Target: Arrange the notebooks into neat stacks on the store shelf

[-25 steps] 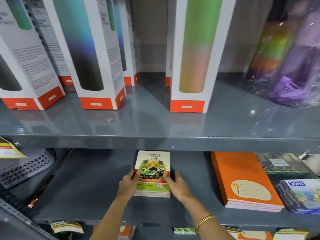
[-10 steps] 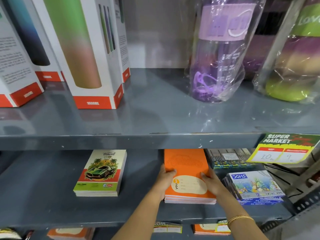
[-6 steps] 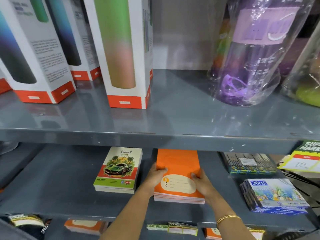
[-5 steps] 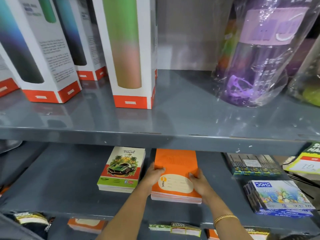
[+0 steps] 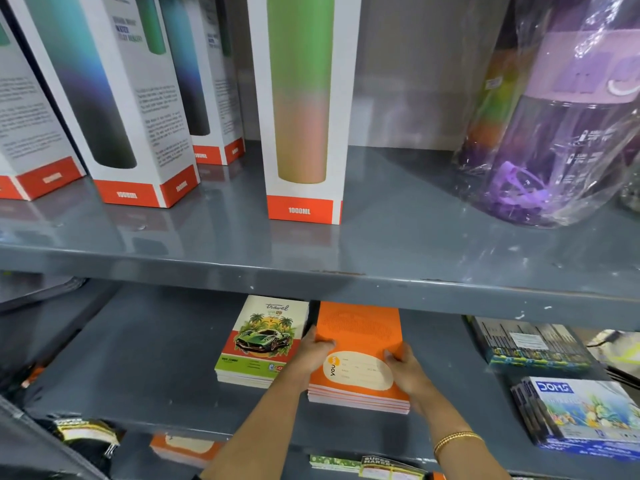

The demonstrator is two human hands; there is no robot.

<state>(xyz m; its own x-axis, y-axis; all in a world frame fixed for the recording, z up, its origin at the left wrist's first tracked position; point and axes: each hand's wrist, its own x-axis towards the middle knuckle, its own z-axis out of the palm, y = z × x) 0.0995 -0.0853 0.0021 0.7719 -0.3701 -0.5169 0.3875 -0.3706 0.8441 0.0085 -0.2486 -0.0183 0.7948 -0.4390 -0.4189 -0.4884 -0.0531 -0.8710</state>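
On the lower shelf (image 5: 145, 344), the orange stack (image 5: 360, 358) sits just at 3 o'clock of the car stack (image 5: 263, 341). Left hand (image 5: 317, 351) and right hand (image 5: 403, 367) clamp its long sides. Thin, floppy, probably slippery covers: grip the edges, squeezing evenly.

Both forearms were bare, with no sleeves showing. The right wrist wore a thin, beaded gold metal bangle (image 5: 456, 439). The left hand (image 5: 313, 351) was unadorned.

Plain orange notebooks (image 5: 360, 327); green car-print notebooks (image 5: 263, 337); seemingly grey shelf (image 5: 138, 355).
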